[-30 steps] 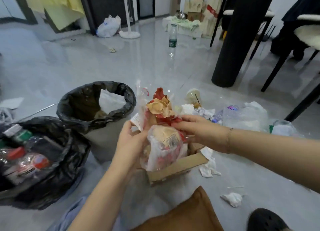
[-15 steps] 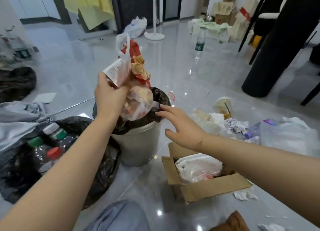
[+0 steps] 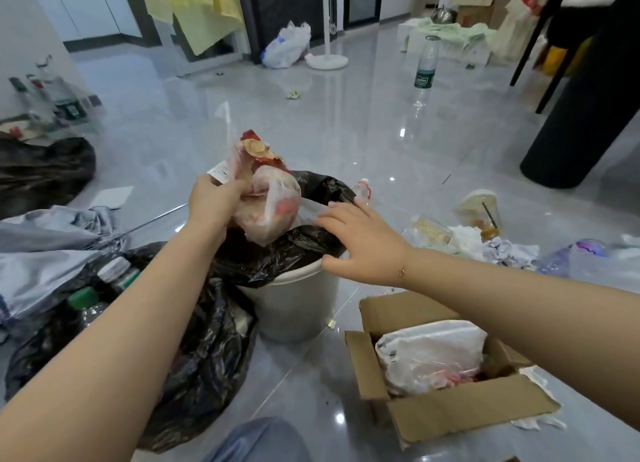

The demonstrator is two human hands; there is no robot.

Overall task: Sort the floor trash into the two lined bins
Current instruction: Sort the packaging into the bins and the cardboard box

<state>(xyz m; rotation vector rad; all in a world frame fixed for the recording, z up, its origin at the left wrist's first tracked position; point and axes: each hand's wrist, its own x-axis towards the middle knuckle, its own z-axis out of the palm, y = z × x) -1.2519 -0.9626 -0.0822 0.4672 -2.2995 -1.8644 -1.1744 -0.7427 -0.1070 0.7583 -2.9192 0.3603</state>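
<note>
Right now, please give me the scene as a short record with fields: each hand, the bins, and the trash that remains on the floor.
left hand: left hand grips a clear plastic bag of food scraps over the white bin
right hand: right hand open, fingers spread at the bin's black liner
white bin: white bin lined in black, upright
second bin: black bag at the left, with bottles in it
cardboard box: cardboard box open, a plastic bag inside
floor trash: a drink cup and crumpled paper beyond the right arm
</note>
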